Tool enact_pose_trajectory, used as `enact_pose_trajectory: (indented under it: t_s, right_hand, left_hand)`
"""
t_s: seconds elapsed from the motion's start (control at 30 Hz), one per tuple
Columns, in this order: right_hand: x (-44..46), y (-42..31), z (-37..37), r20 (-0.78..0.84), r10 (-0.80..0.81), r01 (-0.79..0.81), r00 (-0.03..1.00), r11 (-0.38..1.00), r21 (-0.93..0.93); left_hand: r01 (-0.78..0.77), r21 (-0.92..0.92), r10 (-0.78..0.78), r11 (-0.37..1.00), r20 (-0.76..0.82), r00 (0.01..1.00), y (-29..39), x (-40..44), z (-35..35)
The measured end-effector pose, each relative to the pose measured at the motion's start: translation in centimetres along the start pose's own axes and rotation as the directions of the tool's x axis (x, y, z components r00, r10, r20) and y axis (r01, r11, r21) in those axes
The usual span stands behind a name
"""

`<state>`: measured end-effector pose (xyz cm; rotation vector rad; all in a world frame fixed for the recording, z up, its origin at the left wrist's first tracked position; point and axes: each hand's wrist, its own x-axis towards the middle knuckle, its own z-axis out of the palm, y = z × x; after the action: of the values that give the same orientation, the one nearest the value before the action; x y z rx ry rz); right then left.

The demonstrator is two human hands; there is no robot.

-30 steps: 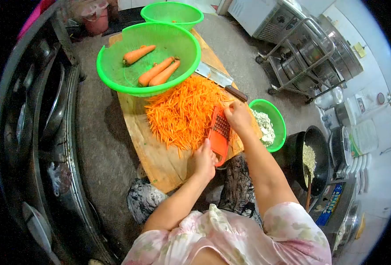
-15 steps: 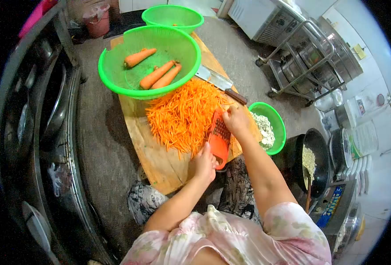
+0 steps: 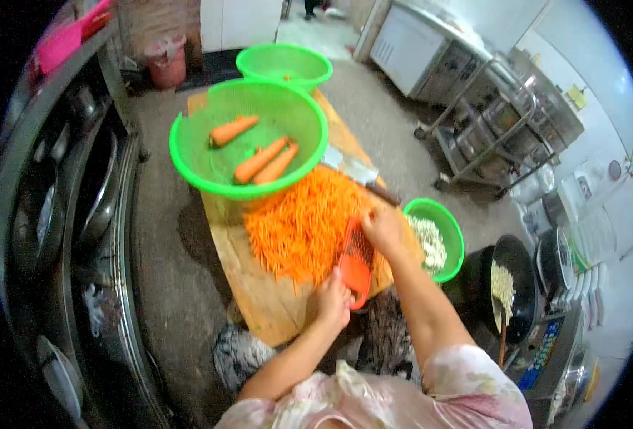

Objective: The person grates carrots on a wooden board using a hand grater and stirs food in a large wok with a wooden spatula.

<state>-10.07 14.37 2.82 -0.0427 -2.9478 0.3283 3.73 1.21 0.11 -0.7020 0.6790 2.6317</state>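
An orange-red grater [image 3: 357, 264] slants over the near right part of a wooden board [image 3: 283, 314]. Its lower end is gripped by my left hand [image 3: 333, 299]. My right hand [image 3: 383, 230] is closed at the grater's upper end; whatever it may hold is hidden under the fingers. Shredded carrot [image 3: 302, 225] lies heaped on the board just left of the grater. Behind the heap, a green basket [image 3: 180, 161] holds three whole carrots [image 3: 260, 159]. A cleaver [image 3: 355, 170] with a dark handle rests on the board beyond my right hand.
Another green basket [image 3: 316, 75] stands at the far end. To the right are a green bowl [image 3: 461, 247] with white pieces, a black wok [image 3: 523, 286] with food and a metal cart [image 3: 466, 154]. Dark shelves [image 3: 127, 286] run along the left, and a pink bin [image 3: 166, 64] stands behind.
The view has tilted up, so the board and everything around it sit lower in the picture. Both hands remain at the grater, with my right hand still near its top.
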Motion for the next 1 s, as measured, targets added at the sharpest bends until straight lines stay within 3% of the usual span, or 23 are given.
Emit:
enact_pose_trajectory:
  t_s: [0.1,0.17,0.3,0.37,0.47,0.53,0.6,0.7,0.8,0.87,0.93,1.0]
  right_hand:
    - [-5.1,-1.0,-2.2,-0.255,-0.17,0.203,0.952,0.973,0.111]
    - [-8.8,-3.5,-6.0,-0.229,-0.189,0.237,0.955,0.95,0.204]
    - [-10.8,-5.6,-7.5,-0.201,-0.307,0.333,0.93,0.936,0.113]
    - [-10.1,-5.9,-5.6,-0.213,-0.347,0.376,0.914,0.919,0.119]
    - [-7.1,-5.1,0.0,-0.257,-0.203,0.249,0.945,0.955,0.16]
    - [-2.6,-4.9,1.3,-0.172,-0.106,0.126,0.979,0.986,0.105]
    - [1.1,-4.7,2.2,-0.14,-0.023,0.028,0.99,0.999,0.037]
    - [3.9,-4.3,1.2,0.045,0.169,-0.172,0.985,0.982,0.075]
    - [0.4,-4.4,0.3,-0.074,0.045,-0.035,0.996,0.991,0.13]
    - [-4.5,-5.2,-2.2,-0.211,-0.16,0.198,0.964,0.966,0.169]
    - [-9.0,-5.4,-4.2,-0.216,-0.25,0.293,0.944,0.935,0.201]
    - [-11.8,-5.0,-5.7,-0.207,-0.386,0.408,0.899,0.91,0.072]
  left_hand:
    - [-0.028,0.015,0.027,1.0,0.042,0.999,0.8,0.4,0.6]
    - [-0.091,0.062,0.088,0.994,0.053,0.995,1.9,0.2,1.5]
    - [-0.168,0.05,0.164,0.984,0.082,0.983,2.8,0.5,1.5]
    - [-0.163,0.037,0.163,0.986,-0.022,0.986,2.5,1.1,0.9]
    - [-0.169,-0.001,0.168,0.986,-0.115,0.979,3.4,1.2,2.0]
    - [-0.139,0.037,0.14,0.99,-0.028,0.99,3.0,1.9,-0.2]
    - [-0.126,0.056,0.129,0.99,-0.045,0.991,3.4,1.7,0.7]
    - [-0.122,0.062,0.124,0.991,-0.031,0.992,2.7,0.2,0.0]
    - [-0.131,0.021,0.132,0.991,-0.073,0.988,2.3,0.5,0.0]
    - [-0.154,0.027,0.155,0.988,-0.022,0.988,2.3,0.6,0.1]
    - [-0.151,0.091,0.155,0.984,-0.035,0.987,2.8,0.1,0.8]
    - [-0.084,0.072,0.089,0.994,-0.075,0.993,1.9,0.0,0.8]
